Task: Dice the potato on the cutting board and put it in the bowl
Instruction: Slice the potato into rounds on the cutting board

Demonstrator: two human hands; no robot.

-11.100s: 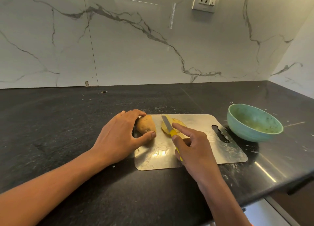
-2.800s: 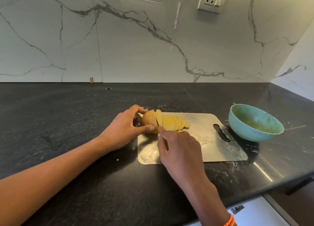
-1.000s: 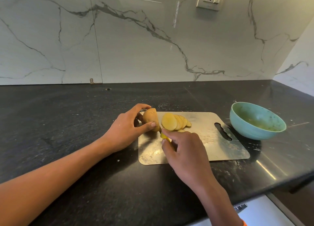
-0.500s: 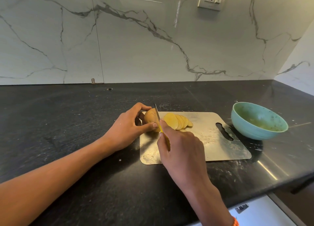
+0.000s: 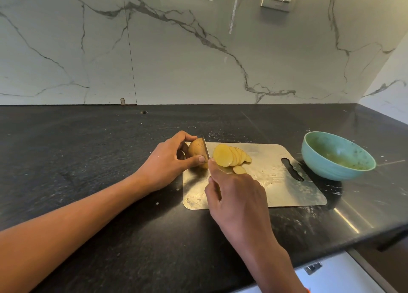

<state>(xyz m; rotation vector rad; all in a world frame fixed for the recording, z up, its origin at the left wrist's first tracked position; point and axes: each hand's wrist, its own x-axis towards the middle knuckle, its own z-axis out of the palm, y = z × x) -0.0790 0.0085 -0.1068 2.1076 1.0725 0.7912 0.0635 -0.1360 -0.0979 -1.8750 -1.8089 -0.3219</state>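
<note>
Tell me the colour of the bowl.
The bowl is pale teal green, seen in the head view.

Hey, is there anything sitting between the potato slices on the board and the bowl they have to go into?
Nothing visible. Right of the potato slices, the cutting board lies bare, with only its handle slot before the bowl standing just off its right edge.

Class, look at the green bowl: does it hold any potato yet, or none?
None: the bowl shows only greenish residue inside; the slices lie on the cutting board.
</note>
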